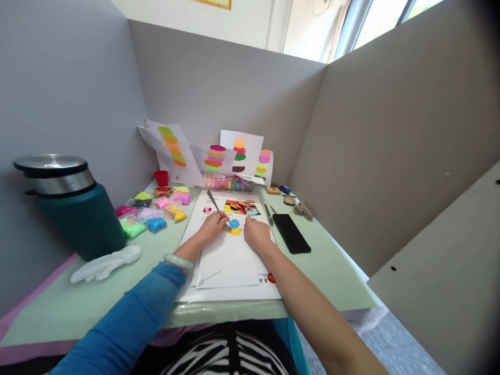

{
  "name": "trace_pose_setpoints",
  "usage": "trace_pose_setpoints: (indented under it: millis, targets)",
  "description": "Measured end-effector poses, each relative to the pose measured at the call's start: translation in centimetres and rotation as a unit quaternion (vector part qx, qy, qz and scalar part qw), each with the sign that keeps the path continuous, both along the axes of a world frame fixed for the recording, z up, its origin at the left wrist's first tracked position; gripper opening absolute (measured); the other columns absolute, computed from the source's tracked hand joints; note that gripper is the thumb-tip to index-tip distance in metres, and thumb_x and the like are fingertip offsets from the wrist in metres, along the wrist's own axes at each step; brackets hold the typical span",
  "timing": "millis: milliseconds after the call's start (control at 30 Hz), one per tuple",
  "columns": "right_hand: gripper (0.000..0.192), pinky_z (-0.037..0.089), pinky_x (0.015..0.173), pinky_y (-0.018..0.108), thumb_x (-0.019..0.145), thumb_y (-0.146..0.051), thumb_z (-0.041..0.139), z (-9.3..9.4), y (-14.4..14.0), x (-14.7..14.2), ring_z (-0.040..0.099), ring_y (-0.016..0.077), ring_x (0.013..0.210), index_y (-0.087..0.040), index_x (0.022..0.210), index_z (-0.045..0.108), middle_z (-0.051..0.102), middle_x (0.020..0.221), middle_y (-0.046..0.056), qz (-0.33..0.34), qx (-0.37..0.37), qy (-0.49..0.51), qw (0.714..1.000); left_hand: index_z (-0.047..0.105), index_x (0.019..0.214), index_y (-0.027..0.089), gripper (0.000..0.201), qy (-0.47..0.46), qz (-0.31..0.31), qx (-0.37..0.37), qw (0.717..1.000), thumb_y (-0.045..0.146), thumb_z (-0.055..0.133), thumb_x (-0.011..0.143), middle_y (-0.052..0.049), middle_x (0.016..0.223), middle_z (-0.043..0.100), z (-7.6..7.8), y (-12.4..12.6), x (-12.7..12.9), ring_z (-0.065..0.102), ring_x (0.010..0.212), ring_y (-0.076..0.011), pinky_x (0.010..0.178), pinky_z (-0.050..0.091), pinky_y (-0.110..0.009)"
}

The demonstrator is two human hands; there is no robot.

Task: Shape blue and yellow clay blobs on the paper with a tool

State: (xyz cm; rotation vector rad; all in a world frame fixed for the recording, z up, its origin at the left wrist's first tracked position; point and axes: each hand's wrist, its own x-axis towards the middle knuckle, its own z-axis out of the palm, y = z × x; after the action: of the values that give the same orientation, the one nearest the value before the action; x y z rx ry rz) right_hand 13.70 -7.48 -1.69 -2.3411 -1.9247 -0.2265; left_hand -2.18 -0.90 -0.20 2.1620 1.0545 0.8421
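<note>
My left hand (213, 227) is closed around a metal fork (214, 200). The handle sticks up past the fingers, and the tined end points down at the paper. Right under the tines, a yellow patch (236, 232) and a blue patch (234, 224) lie on a white sheet of paper (230, 263). On the other side of these patches, my right hand (257, 232) rests on the sheet with curled fingers; what they hold, if anything, is hidden. Beneath the sheet is a larger white pad (246, 294) with a printed picture (242, 208) near its top.
Bagged coloured clay (156, 224), a white glove (106, 264) and a teal flask (84, 221) are on the left. A black phone (291, 233) and a pen-like tool (269, 214) lie right of the pad. Colour-swatch sheets (214, 158) lean at the back, between grey partitions (230, 83).
</note>
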Motion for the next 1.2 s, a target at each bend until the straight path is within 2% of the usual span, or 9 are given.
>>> trace_pose_setpoints:
  millis: [133, 367, 567, 767, 1200]
  targets:
    - [0.028, 0.042, 0.073, 0.033, 0.089, -0.024, 0.031, -0.09, 0.04, 0.03, 0.061, 0.0221, 0.086, -0.014, 0.11, 0.046, 0.061, 0.099, 0.015, 0.004, 0.005, 0.002, 1.0, 0.059, 0.076, 0.016, 0.017, -0.01, -0.005, -0.013, 1.0, 0.026, 0.045, 0.079, -0.001, 0.062, 0.059, -0.02, -0.12, 0.13, 0.057, 0.066, -0.0165, 0.068, 0.043, -0.026]
    - [0.027, 0.042, 0.072, 0.033, 0.089, -0.024, 0.031, -0.41, 0.2, 0.21, 0.061, 0.0215, 0.085, -0.014, 0.109, 0.046, 0.062, 0.098, 0.014, 0.01, 0.015, 0.005, 1.0, 0.058, 0.071, 0.016, 0.017, 0.024, -0.001, 0.02, 1.0, 0.021, 0.044, 0.079, -0.002, 0.065, 0.06, -0.33, 0.51, 0.3, 0.057, 0.069, -0.0167, 0.072, 0.042, -0.027]
    - [0.028, 0.041, 0.073, 0.032, 0.089, -0.024, 0.031, -0.29, 0.1, 0.16, 0.061, 0.0209, 0.087, -0.014, 0.111, 0.045, 0.061, 0.099, 0.014, 0.009, 0.006, 0.002, 1.0, 0.059, 0.077, 0.016, 0.018, 0.003, -0.004, 0.007, 1.0, 0.023, 0.043, 0.08, -0.002, 0.067, 0.06, -0.3, 0.37, 0.0, 0.057, 0.068, -0.0161, 0.069, 0.042, -0.026]
    - [0.027, 0.042, 0.072, 0.033, 0.089, -0.023, 0.03, 0.02, -0.02, -0.02, 0.061, 0.0215, 0.088, -0.015, 0.109, 0.046, 0.061, 0.1, 0.015, 0.0, -0.001, -0.001, 1.0, 0.058, 0.072, 0.016, 0.018, 0.026, -0.01, 0.024, 0.999, 0.021, 0.043, 0.079, -0.003, 0.069, 0.06, -0.72, 0.75, 0.3, 0.056, 0.068, -0.0161, 0.071, 0.041, -0.027]
    - [0.027, 0.042, 0.071, 0.034, 0.089, -0.023, 0.029, -0.09, 0.11, 0.04, 0.061, 0.0225, 0.086, -0.015, 0.109, 0.046, 0.061, 0.099, 0.015, 0.002, 0.0, -0.005, 1.0, 0.059, 0.073, 0.016, 0.018, 0.034, -0.013, 0.037, 0.999, 0.022, 0.043, 0.079, -0.003, 0.067, 0.06, -0.5, 0.6, 0.36, 0.057, 0.071, -0.0164, 0.074, 0.042, -0.027]
